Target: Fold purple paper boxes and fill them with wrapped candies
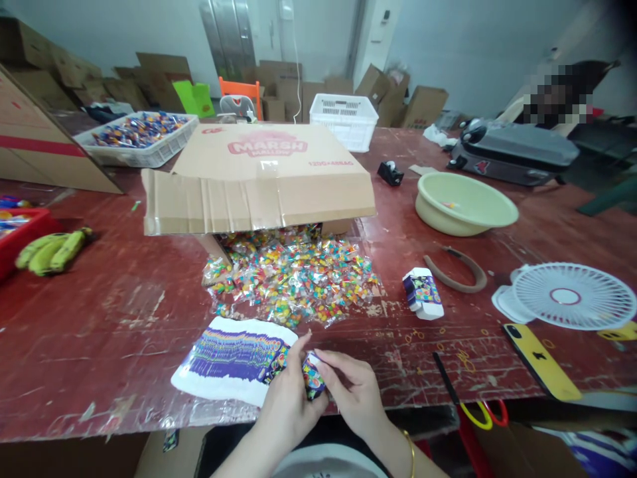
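Note:
My left hand (288, 398) and my right hand (353, 392) meet at the table's near edge, both closed around a small colourful printed box (312, 378). Just left of them lies a fanned stack of flat printed box blanks (231, 358). Beyond it, a heap of small candy packets in clear wrappers (293, 272) spills from under a large cardboard Marshmallow carton (259, 176). One folded-up small box (423, 292) lies on its side to the right.
Red worn table (99, 318). Green bananas (50, 249) and a red tray at left; white crates of candy behind. Right: pale green basin (465, 202), white fan (572, 295), yellow phone (540, 358), scissors (468, 408), a brown band, tape dispenser, a grey machine.

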{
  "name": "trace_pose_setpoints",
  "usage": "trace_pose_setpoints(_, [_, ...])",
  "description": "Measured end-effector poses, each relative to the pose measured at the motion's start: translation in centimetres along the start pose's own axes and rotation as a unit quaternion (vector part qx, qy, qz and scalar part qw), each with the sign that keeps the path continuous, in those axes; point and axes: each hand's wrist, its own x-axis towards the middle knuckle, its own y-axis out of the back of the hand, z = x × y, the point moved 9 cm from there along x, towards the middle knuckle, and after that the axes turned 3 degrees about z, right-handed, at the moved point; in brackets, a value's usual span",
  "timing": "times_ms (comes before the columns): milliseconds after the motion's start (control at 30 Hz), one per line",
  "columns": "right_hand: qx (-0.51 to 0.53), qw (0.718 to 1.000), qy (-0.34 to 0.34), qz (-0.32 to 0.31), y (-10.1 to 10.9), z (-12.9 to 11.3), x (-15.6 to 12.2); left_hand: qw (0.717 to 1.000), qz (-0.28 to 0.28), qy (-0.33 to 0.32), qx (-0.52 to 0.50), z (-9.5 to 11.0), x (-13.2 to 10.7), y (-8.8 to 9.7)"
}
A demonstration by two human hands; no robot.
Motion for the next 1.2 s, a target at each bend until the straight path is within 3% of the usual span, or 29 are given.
trace_pose_setpoints(33, [0.004, 1.0, 0.004, -0.003, 0.1, -0.1, 0.1, 1.0, -0.007, -0.013, 0.009, 0.5, 0.1, 0.2])
trace_pose_setpoints(100, [0.114, 0.988, -0.101, -0.005, 0.2, 1.4, 0.3, 0.998, -0.003, -0.045, 0.049, 1.3, 0.3, 0.7])
trace_pose_setpoints(133, [0.176, 0.97, -0.17, 0.0, 0.0, 2.4, 0.2, 0.996, 0.004, -0.058, 0.068, 1.7, 0.4, 0.9])
trace_pose_setpoints(200, [0.218, 0.949, -0.226, 0.017, 0.0, 3.0, 0.2, 0.994, 0.016, -0.062, 0.087, 1.9, 0.6, 1.1])
trace_pose_setpoints(233, [0.191, 0.96, -0.201, 0.024, 0.2, 2.5, 0.4, 0.995, 0.014, -0.053, 0.088, 1.8, 0.7, 1.1])
trace_pose_setpoints(300, [0.085, 0.992, -0.087, 0.029, 0.8, 0.4, 0.9, 0.996, 0.005, -0.034, 0.082, 1.7, 0.7, 1.0])
trace_pose_setpoints(367, [0.032, 0.999, -0.021, 0.019, 0.7, -0.9, 1.0, 0.997, -0.001, -0.026, 0.075, 2.0, 0.8, 1.0])
trace_pose_setpoints(567, [0.084, 0.991, -0.1, 0.009, 0.8, 0.6, 1.6, 0.997, -0.022, 0.019, 0.067, 2.4, 1.4, 1.4])
trace_pose_setpoints(633, [0.104, 0.987, -0.122, 0.017, 0.9, 1.2, 1.8, 0.999, -0.006, 0.004, 0.049, 2.6, 1.7, 1.5])
trace_pose_setpoints(700, [0.158, 0.973, -0.164, 0.035, 1.1, 2.1, 1.7, 0.996, 0.057, -0.049, 0.049, 3.3, 1.9, 2.2])
trace_pose_setpoints(767, [0.197, 0.96, -0.189, 0.068, 1.5, 2.8, 1.7, 0.979, 0.149, -0.122, 0.064, 4.5, 1.6, 3.3])
trace_pose_setpoints(833, [0.211, 0.953, -0.196, 0.095, 2.0, 3.0, 1.6, 0.96, 0.205, -0.174, 0.078, 5.3, 1.1, 3.9])
trace_pose_setpoints(1000, [0.203, 0.954, -0.202, 0.087, 1.8, 3.0, 1.4, 0.969, 0.168, -0.164, 0.076, 5.0, 1.3, 3.0])
trace_pose_setpoints(1200, [0.093, 0.983, -0.148, 0.056, 1.9, 1.4, 2.1, 0.947, 0.192, -0.238, 0.103, 5.4, 0.3, 3.0])
